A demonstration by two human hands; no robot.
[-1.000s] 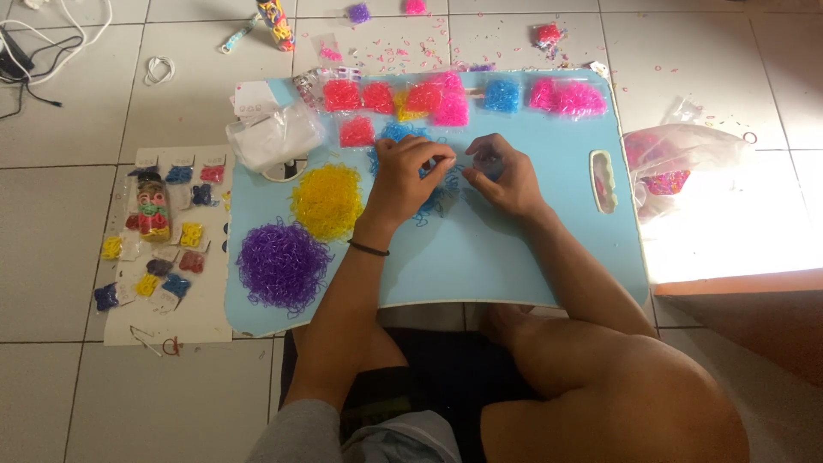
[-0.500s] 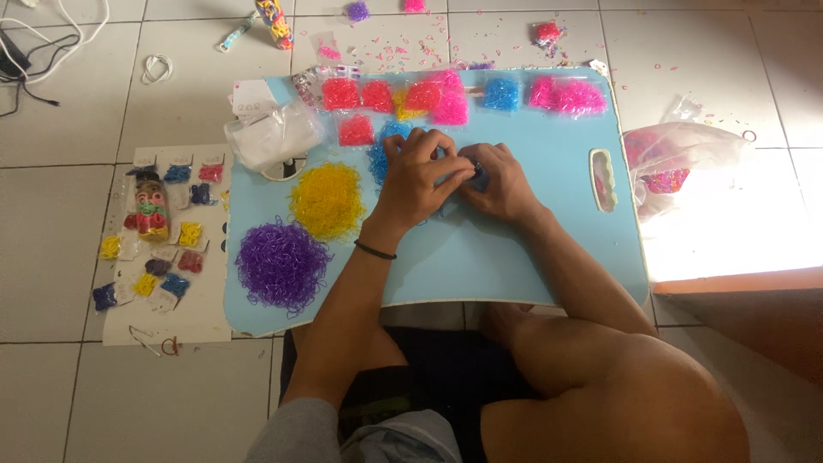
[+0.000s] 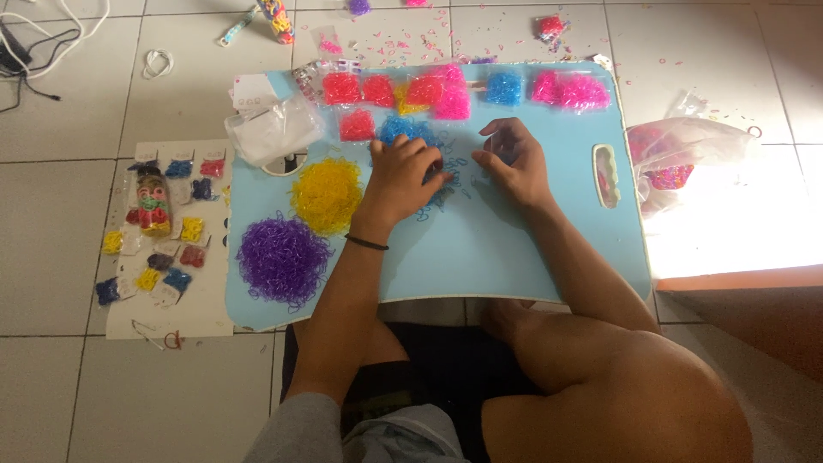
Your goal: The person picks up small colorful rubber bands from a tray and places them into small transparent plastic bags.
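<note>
A light blue lap table (image 3: pixel 506 249) lies across my knees. My left hand (image 3: pixel 403 176) rests palm down on a scatter of small blue rubber bands (image 3: pixel 441 184) near the table's middle, fingers bent over them. My right hand (image 3: pixel 514 159) hovers just to the right, fingers spread and curled over the same loose bands. I cannot tell whether either hand pinches a band. A yellow pile of bands (image 3: pixel 327 195) lies left of my left hand, and a purple pile (image 3: pixel 283 260) sits below it.
Small bags of red, pink, orange and blue bands (image 3: pixel 429 90) line the table's far edge. A clear plastic bag (image 3: pixel 273 130) sits at the far left corner. A card with small coloured packets (image 3: pixel 163 231) lies on the tiled floor at left. Another plastic bag (image 3: pixel 677 150) lies at right.
My hands were pressed together over the blue bands; now they have drawn apart, the right hand shifting right and opening its fingers.
</note>
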